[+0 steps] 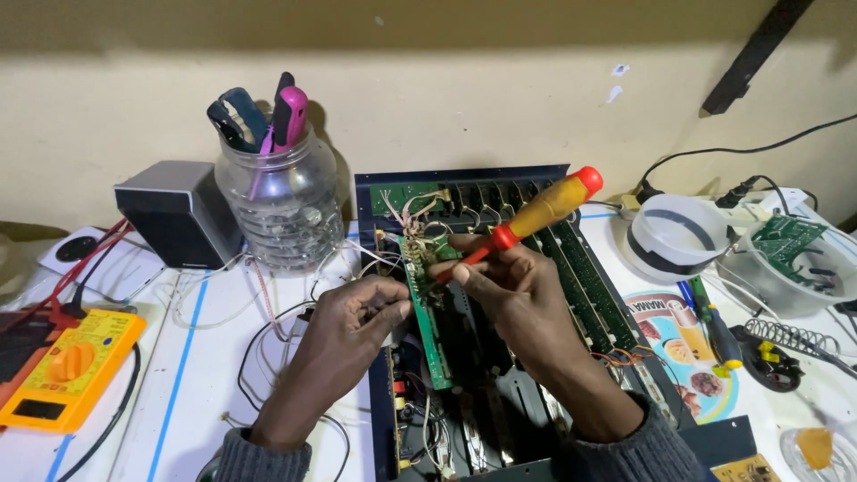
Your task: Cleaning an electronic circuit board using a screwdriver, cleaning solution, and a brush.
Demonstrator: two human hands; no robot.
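Nearest me, both sleeves enter from the bottom edge over the opened dark blue chassis [464, 183]. I see my left hand [353, 330] pinching the long green circuit board [427, 303], fingers narrowly closed on its left edge, keeping it tilted up on its side above the chassis. My right hand [518, 299] is wrapped tight around a screwdriver with an orange and yellow handle [540, 211], tip pressed at the board's upper end among thin wires. Left on the white table: a yellow multimeter [67, 370]. Right: a green-handled screwdriver [714, 321], a roll of white tape [677, 234]. Farther back, a clear jar of pliers [281, 201] and a small grey speaker [178, 212] by the wall
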